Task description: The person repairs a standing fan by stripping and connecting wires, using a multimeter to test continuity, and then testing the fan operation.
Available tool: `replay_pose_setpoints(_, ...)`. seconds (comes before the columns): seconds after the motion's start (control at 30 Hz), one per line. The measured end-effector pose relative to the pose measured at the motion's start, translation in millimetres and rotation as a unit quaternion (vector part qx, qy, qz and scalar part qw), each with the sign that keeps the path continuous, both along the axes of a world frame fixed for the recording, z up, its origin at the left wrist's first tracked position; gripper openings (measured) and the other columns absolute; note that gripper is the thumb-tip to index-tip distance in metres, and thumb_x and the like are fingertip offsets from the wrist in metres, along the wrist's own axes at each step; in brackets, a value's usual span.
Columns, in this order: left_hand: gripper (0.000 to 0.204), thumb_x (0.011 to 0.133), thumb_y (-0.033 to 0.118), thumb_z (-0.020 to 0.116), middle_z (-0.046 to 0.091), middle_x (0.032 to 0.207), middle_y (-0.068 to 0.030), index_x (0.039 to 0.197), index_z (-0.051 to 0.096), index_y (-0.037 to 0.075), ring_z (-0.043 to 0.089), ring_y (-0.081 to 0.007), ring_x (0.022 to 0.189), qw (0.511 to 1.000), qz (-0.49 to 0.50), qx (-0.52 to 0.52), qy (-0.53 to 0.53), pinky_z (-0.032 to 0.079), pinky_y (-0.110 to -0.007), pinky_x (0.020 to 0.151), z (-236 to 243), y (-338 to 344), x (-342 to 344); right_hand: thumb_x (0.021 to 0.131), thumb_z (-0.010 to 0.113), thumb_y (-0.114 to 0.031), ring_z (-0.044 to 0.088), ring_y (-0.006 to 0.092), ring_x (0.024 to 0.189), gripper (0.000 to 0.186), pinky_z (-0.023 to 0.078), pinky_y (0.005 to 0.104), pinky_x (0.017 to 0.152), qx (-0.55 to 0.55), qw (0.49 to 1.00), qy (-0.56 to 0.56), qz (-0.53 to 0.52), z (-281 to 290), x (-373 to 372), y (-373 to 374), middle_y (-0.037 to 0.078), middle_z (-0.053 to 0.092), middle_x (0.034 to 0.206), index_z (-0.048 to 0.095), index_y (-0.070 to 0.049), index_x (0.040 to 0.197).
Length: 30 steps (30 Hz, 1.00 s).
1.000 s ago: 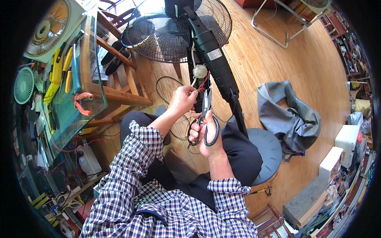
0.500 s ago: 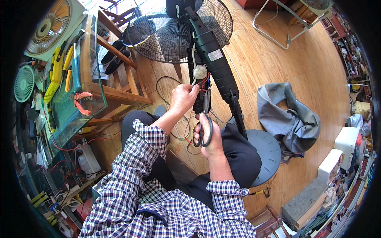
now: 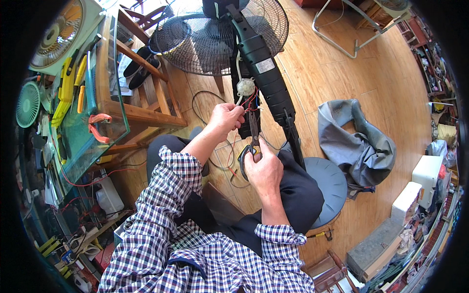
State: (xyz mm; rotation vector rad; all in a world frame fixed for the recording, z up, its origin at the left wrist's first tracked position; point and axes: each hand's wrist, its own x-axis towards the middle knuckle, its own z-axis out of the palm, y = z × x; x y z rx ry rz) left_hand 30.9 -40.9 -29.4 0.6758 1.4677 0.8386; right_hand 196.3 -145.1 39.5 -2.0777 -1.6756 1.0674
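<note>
Under the black fan [image 3: 215,46], a small round whitish motor [image 3: 245,87] hangs beside the fan's black column housing [image 3: 266,68]. Thin red wires [image 3: 252,99] trail from this motor. My left hand [image 3: 227,118] is closed in a pinch on the wires just below it. From below, my right hand [image 3: 264,168] grips scissors [image 3: 254,132] by their black handles, blades pointing up toward the wires. The blade tips lie close to the wires; whether they touch is too small to tell.
At left, a glass-topped table [image 3: 105,115] carries yellow cutters [image 3: 63,93] and a red clamp [image 3: 99,128]. A round grey stool [image 3: 325,193] stands right of my knee, near a grey cloth [image 3: 359,141] on the floor. Loose cable [image 3: 195,105] lies beneath the work.
My right hand has turned so its back shows, and it has shifted slightly right with the scissors. My left hand keeps its pinch on the wires, nearly in place.
</note>
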Motion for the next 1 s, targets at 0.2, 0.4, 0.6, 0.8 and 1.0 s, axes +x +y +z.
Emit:
replay_pose_setpoints(0.2,0.021,0.101,0.021,0.065,0.069,0.076,-0.0043,0.094,0.071,0.002,0.061,-0.0098,0.060,0.999,-0.004,0.021,-0.050,0.047,-0.024,0.054,-5,-4,-4,0.085,0.072,-0.033,0.073,0.0383,0.086,0.062,0.057,0.0489,0.078,0.000,0.999,-0.036,0.038,9,-1,0,0.019,0.073,0.092,0.063,-0.005,0.140)
replay_pose_setpoints(0.4,0.022,0.102,0.021,0.064,0.069,0.078,-0.0040,0.098,0.072,0.001,0.062,-0.0107,0.064,0.999,-0.012,0.049,-0.020,0.050,-0.026,0.058,-4,-7,1,0.087,0.071,-0.033,0.073,0.0401,0.086,0.060,0.058,0.0489,0.077,0.017,0.994,-0.084,0.063,4,0,-1,0.022,0.072,0.095,0.064,-0.006,0.139)
replay_pose_setpoints(0.6,0.023,0.102,0.022,0.064,0.070,0.078,-0.0045,0.100,0.072,0.001,0.062,-0.0104,0.064,0.997,-0.029,0.064,0.032,0.050,-0.026,0.059,-6,-7,-3,0.087,0.071,-0.033,0.073,0.0403,0.085,0.059,0.058,0.0485,0.077,0.027,0.992,-0.092,0.082,6,5,2,0.022,0.073,0.094,0.064,-0.006,0.138)
replay_pose_setpoints(0.8,0.025,0.102,0.022,0.063,0.069,0.077,-0.0045,0.100,0.073,-0.001,0.061,-0.0102,0.064,0.993,-0.048,0.087,0.066,0.051,-0.026,0.060,-3,-7,-3,0.082,0.076,-0.029,0.070,0.0310,0.069,0.057,0.057,0.0425,0.070,0.083,0.990,-0.087,0.079,-2,8,2,0.013,0.070,0.075,0.068,-0.002,0.132)
replay_pose_setpoints(1.0,0.029,0.102,0.025,0.062,0.070,0.076,-0.0059,0.100,0.073,-0.002,0.063,-0.0116,0.064,0.987,-0.071,0.112,0.092,0.053,-0.028,0.062,-4,-7,-8,0.085,0.073,-0.029,0.071,0.0347,0.075,0.055,0.056,0.0447,0.072,0.055,0.990,-0.075,0.102,3,11,7,0.017,0.070,0.082,0.067,-0.004,0.133)
